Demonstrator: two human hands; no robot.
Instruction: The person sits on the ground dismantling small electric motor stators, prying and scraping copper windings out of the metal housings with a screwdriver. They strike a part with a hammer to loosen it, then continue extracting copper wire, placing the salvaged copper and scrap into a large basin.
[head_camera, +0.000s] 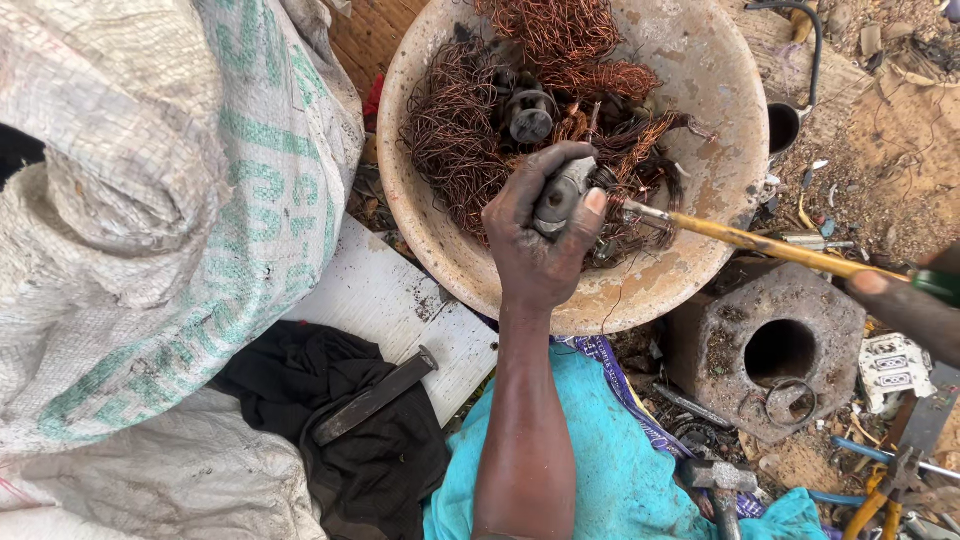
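My left hand (535, 235) reaches over a big tan basin (720, 130) and grips a small grey metal motor part (562, 192). The basin holds tangled copper wire (455, 140) and a dark round motor piece (530, 115). My right hand (905, 300) comes in from the right edge, closed on the handle of a yellow-shafted screwdriver (770, 245). The screwdriver's tip touches the grey part beside my left thumb.
A large woven sack (150, 200) fills the left. A white board (390, 300) carries a dark flat chisel (375, 397) on black cloth (340, 430). A rusty metal block with a round hole (775, 350), a hammer (720, 480), pliers (890, 490) and scrap lie at right. Teal cloth (610, 460) lies below.
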